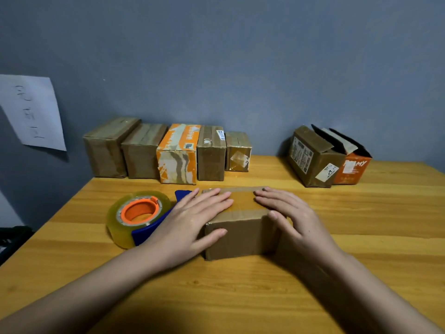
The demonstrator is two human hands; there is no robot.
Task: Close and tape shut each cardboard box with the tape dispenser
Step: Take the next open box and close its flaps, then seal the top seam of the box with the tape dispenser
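A small brown cardboard box (240, 235) lies closed on the wooden table (240, 297), with clear tape running across its top. My left hand (192, 220) rests flat on the box's left side and top, thumb on the front face. My right hand (289, 215) presses flat on the right side, fingers pointing inward on the taped top. Both hands hold the box between them. The tape dispenser (138, 218), blue with an orange hub and a thick clear roll, lies on the table just left of my left hand.
Several taped boxes (168, 153) stand in a row against the grey wall at the back left. At the back right, a brown box (313, 157) and an orange box (351, 169) sit with flaps open. A paper sheet (31, 112) hangs on the left wall.
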